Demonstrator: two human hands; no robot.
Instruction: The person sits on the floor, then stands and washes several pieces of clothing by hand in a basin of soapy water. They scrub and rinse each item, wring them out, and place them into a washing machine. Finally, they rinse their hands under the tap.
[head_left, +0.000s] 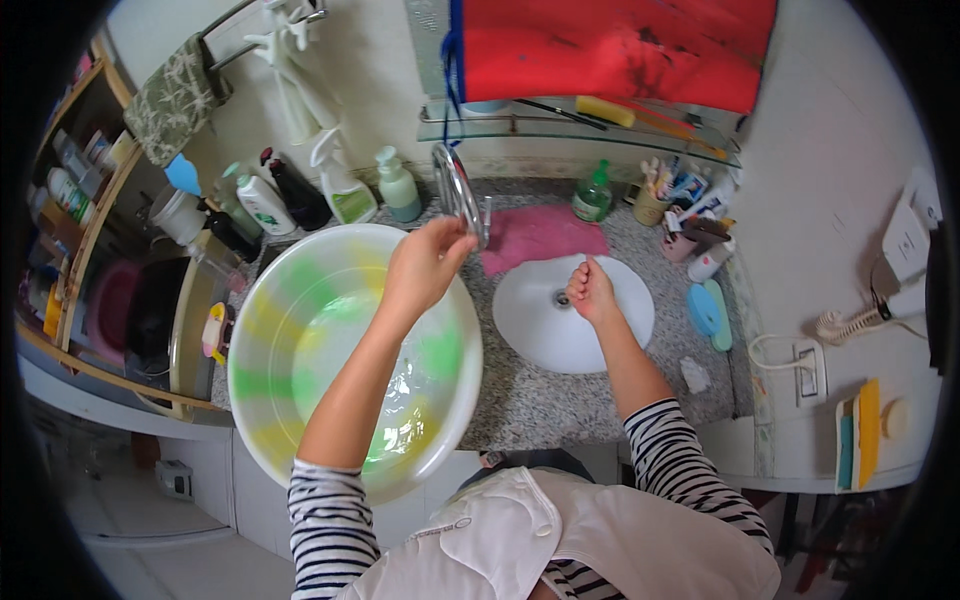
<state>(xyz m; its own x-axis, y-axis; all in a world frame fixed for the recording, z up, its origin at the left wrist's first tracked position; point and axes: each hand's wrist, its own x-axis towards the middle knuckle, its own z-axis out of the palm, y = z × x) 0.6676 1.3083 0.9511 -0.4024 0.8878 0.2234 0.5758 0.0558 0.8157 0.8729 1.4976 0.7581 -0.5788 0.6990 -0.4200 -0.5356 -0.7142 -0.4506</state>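
Observation:
My left hand (429, 264) has its thumb and fingers at the near end of a chrome faucet (457, 187), above the rim of a large plastic basin. The basin (259, 292) is pale with green and yellow patches and holds clear water. It sits at the left of the counter and overhangs its front edge. Over the white oval sink (525, 330) is my right hand (590, 291), its fingers curled in and nothing visible in them. Part of the metal drain (561, 298) shows beside that hand. A pink cloth (544, 234) lies flat behind the sink.
Several pump and spray bottles (341, 184) line the wall behind the basin. A green soap bottle (592, 196) and a toothbrush cup (651, 204) stand behind the sink. A red apron-like sheet (615, 52) hangs over the glass shelf (517, 127). A blue soap box (703, 309) lies right of the sink.

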